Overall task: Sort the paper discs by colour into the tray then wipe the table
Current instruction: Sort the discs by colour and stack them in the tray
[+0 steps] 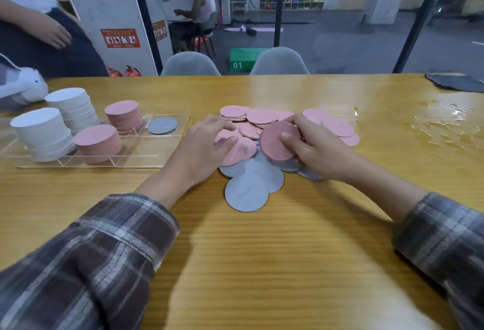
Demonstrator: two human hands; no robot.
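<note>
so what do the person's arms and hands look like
Both arms wear long plaid shirt sleeves: the left sleeve is checked in brown, grey and white, the right sleeve greyer. The cuffs stop short of the wrists. The left hand and right hand are bare: no gloves, rings or watch visible.

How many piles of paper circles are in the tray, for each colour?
White piles: 2
Pink piles: 2
Grey piles: 1, very flat
Total: 5 piles in the tray
</note>
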